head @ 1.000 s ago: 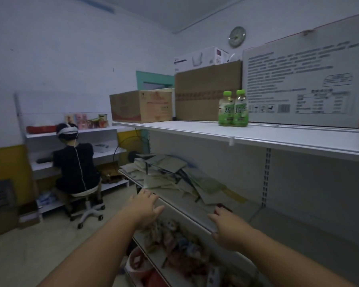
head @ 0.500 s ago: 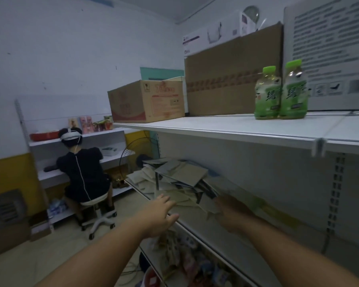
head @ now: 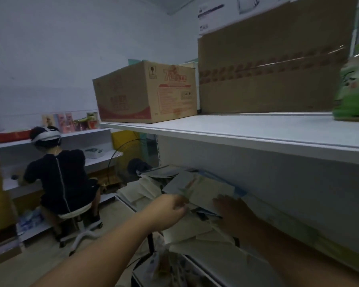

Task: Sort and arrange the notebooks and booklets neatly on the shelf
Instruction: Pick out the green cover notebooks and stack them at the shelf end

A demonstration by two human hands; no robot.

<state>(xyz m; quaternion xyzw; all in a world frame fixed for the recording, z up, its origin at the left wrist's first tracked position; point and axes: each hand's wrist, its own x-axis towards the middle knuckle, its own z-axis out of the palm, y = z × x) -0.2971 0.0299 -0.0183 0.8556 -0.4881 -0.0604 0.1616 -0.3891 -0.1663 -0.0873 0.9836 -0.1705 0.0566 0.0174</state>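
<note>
Barely begun, by the look of the head view: toward 6 o'clock the pile (head: 151, 186) of notebooks and booklets lies jumbled on the shelf (head: 124, 200), sheets fanned and overlapping at odd angles, none squared or stood up. The left hand (head: 170, 208), fingers curled, seems to pinch the near corner of one booklet (head: 201, 190) on top of the heap. At its 3 o'clock the right hand (head: 233, 210) touches the same booklet's edge; dim blur hides whether it grips. Sorting, stacking and aligning all appear left to do.
</note>
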